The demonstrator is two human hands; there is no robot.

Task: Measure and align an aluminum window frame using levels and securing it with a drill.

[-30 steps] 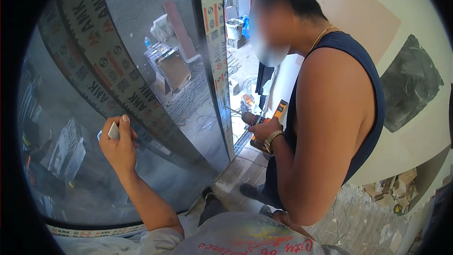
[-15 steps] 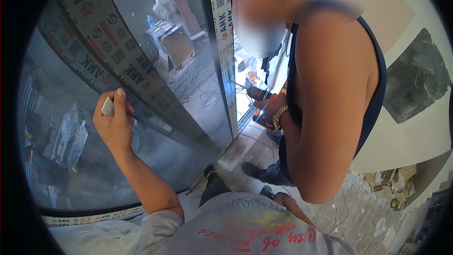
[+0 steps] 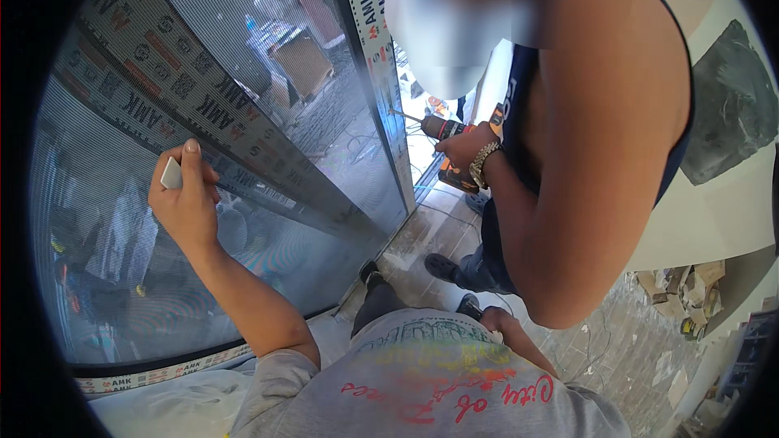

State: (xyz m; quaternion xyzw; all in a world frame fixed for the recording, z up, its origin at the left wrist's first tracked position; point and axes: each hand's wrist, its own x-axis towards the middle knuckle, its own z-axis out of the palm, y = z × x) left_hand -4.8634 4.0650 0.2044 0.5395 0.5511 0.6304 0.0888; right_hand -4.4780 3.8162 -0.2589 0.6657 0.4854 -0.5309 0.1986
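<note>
Bright daylight nearly whites out the gap [image 3: 417,164] beside the upright frame [image 3: 376,45]. The glass [image 3: 199,292] at left is dimmer and hazy, crossed by fine stripes and faint ripples. The left hand [image 3: 187,191] looks fairly sharp; a smeared blur covers the co-worker's head [image 3: 450,20]. Straight edges bow toward the black, rounded rim.

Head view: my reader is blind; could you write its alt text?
A person's left hand holds a small white piece before a translucent panel; at right, a co-worker grips a drill, its bit toward an upright frame.
</note>
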